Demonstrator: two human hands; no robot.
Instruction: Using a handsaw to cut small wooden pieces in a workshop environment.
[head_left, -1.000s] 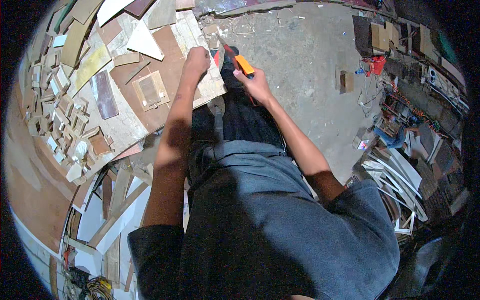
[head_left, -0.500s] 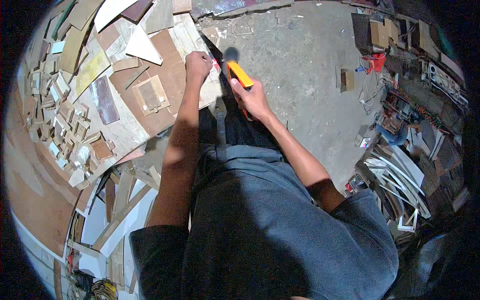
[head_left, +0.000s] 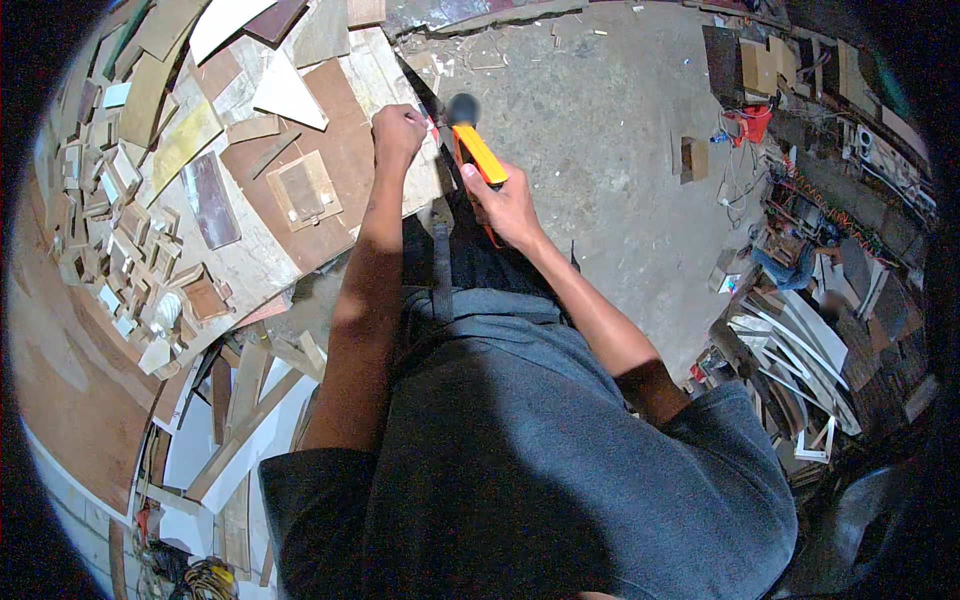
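Since the earlier frames, we see the right hand (head_left: pixel 512 205) drawn down and toward the body, and the orange-handled hammer with a dark rounded head (head_left: pixel 470 140) now stands raised, its head above the concrete just right of the left hand (head_left: pixel 398 130), which has stayed on the bench edge.

From the left, we note a heap of small rectangular wood offcuts and pale blocks (head_left: pixel 110 230), rough-edged and loosely piled. Beside it lies a broad brown plywood sheet (head_left: pixel 340 170), flat and matt, bearing a small square wooden frame (head_left: pixel 300 190) and a pale triangular board scrap (head_left: pixel 285 92). Below, long pale timber strips (head_left: pixel 250 420) lie crossed on the floor.

At centre, our left hand is closed into a fist at the right edge of the plywood sheet, thumb and fingers pinched together; what it pinches is too small for us to tell. Our right hand is wrapped fully round the hammer's orange handle, near its lower end, the head pointing up and away from us.

To the right spreads the grey, gritty concrete floor (head_left: pixel 610 110), strewn with chips. Farther right we see a small red container (head_left: pixel 752 122) and a stack of white curved strips (head_left: pixel 800 350).
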